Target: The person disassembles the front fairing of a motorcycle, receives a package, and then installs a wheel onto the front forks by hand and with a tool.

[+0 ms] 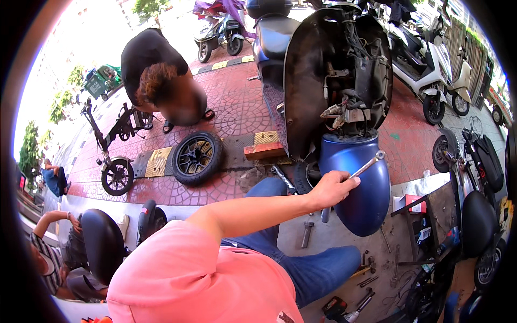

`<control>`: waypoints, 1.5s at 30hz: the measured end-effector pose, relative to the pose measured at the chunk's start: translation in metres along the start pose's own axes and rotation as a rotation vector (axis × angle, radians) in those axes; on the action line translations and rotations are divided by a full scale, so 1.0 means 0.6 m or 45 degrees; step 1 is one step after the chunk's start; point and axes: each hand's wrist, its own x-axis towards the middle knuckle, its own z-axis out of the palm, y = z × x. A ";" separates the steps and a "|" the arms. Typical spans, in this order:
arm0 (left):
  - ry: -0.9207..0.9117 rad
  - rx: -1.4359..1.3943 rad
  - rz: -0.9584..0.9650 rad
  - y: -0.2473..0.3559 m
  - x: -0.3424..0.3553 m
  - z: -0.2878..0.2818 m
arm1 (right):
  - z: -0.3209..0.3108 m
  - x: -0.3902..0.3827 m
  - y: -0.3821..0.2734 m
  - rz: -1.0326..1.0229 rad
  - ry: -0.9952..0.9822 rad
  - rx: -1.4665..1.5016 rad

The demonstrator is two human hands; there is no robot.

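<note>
My left hand (332, 189) is closed around a silver wrench (368, 164), whose ring-shaped end points up and to the right. It holds the wrench over the glossy blue front fender (358, 202) of a partly stripped scooter. Above the fender, the scooter's dark inner panel (307, 81) lies bare, with loose wiring and connectors (340, 114) hanging in its middle. Part of a wheel (306, 177) shows behind the fender, and a shiny metal piece (284, 178) lies by my knee. My right hand is out of view.
A loose wheel with tire (198, 158) lies on the red paving, near a person bending over (156, 70). On the ground by my legs are a large bolt-like tool (307, 234), several hand tools and a power tool (336, 308). Parked scooters (425, 64) stand right.
</note>
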 end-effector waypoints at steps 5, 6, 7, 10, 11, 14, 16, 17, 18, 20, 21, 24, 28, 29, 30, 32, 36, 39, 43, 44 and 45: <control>0.082 0.016 0.016 0.018 -0.029 -0.035 | 0.031 0.010 0.011 -0.074 -0.137 -0.077; 0.144 0.069 0.025 0.034 -0.049 -0.062 | 0.041 0.008 0.012 -0.080 -0.165 -0.084; 0.148 0.076 0.100 0.050 -0.056 -0.079 | 0.037 0.017 0.005 -0.116 -0.161 -0.101; 0.249 0.193 0.164 0.134 -0.078 -0.119 | 0.015 0.046 -0.018 -0.228 -0.107 -0.122; 0.251 0.202 0.235 0.155 -0.085 -0.139 | 0.001 0.058 -0.024 -0.268 -0.084 -0.143; 0.410 0.424 0.293 0.215 -0.122 -0.235 | -0.049 0.099 -0.038 -0.498 -0.038 -0.238; 0.488 0.496 0.292 0.275 -0.137 -0.268 | -0.131 0.168 -0.028 -0.857 0.051 -0.276; 0.545 0.613 0.325 0.288 -0.138 -0.309 | -0.141 0.175 -0.054 -1.049 0.050 -0.263; 0.647 0.670 0.306 0.307 -0.141 -0.332 | -0.147 0.183 -0.082 -0.890 -0.003 -0.064; 0.718 0.667 0.206 0.344 -0.168 -0.378 | -0.095 0.073 -0.274 -0.554 -0.084 0.362; 0.680 0.645 0.268 0.348 -0.161 -0.394 | -0.081 0.058 -0.356 -0.706 -0.190 0.656; 0.630 0.515 0.277 0.323 -0.142 -0.419 | -0.011 0.011 -0.528 -0.978 -0.510 0.912; 0.415 0.010 0.119 0.289 -0.087 -0.352 | 0.069 -0.073 -0.668 -1.180 -0.615 0.982; 0.374 -0.005 0.108 0.275 -0.067 -0.347 | 0.093 -0.094 -0.693 -1.175 -0.684 0.974; 0.345 0.035 0.155 0.269 -0.053 -0.332 | 0.118 -0.112 -0.714 -1.166 -0.748 0.970; 0.220 -0.156 0.064 0.260 -0.018 -0.309 | 0.162 -0.161 -0.750 -1.166 -0.887 0.945; 0.177 -0.149 0.147 0.282 -0.009 -0.272 | 0.243 -0.228 -0.799 -1.017 -1.047 0.913; 0.123 -0.129 0.259 0.284 0.002 -0.277 | 0.288 -0.267 -0.858 -0.869 -1.220 0.897; 0.198 -0.284 0.085 0.384 -0.053 -0.311 | 0.351 -0.326 -0.912 -0.495 -1.277 0.779; 0.247 -0.277 0.042 0.394 -0.069 -0.326 | 0.378 -0.336 -0.913 -0.379 -1.277 0.753; 0.326 -0.255 -0.001 0.406 -0.087 -0.336 | 0.407 -0.347 -0.915 -0.272 -1.246 0.759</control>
